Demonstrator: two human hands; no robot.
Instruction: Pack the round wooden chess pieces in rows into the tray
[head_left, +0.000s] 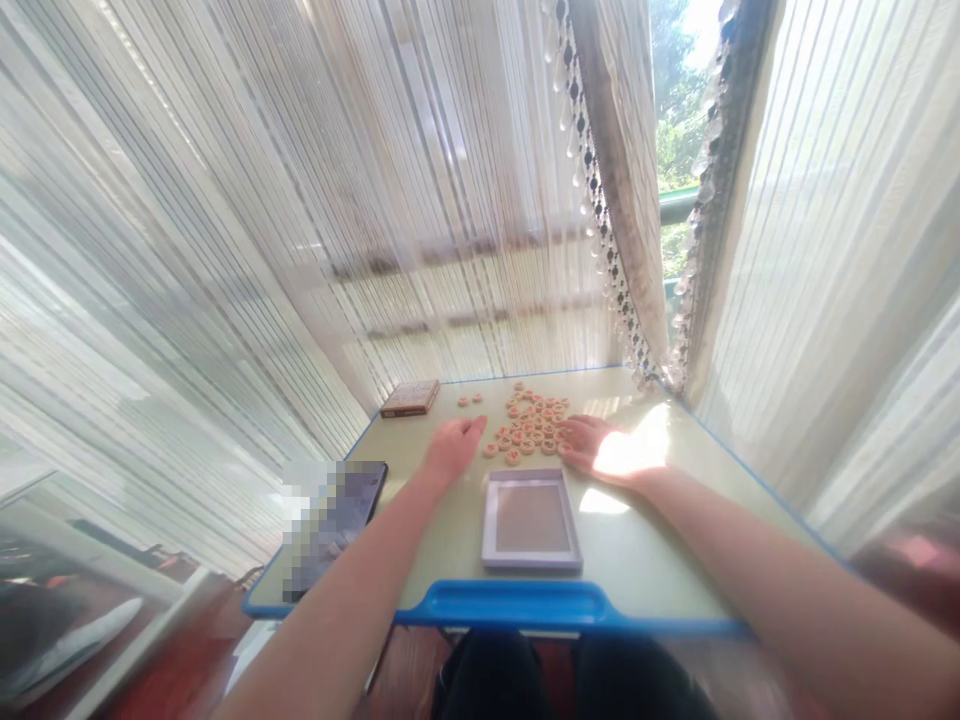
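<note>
Right hand (589, 442): fingers extended, touching the pieces (527, 447) at right — a wall, we judge | left hand (452, 450): curled, contents unclear

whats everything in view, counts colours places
Table: one, cream and blue, centre
Round game pieces: dozens, tan, table's middle
Tray: one, lilac, near side
Flat box: one, brownish, far left
Tablet or phone: one, dark, left side
Trough: one, blue, near edge
Curtains: several, pale, around table
Beaded trims: two, dark, curtain edges
Foliage: uncounted, green, outside
Furniture: uncounted, white, lower left
Floor: one, reddish, below
Legs: two, dark, below table
Left hand: one, bare, beside pieces
Right hand: one, bare, at pieces' edge
</note>
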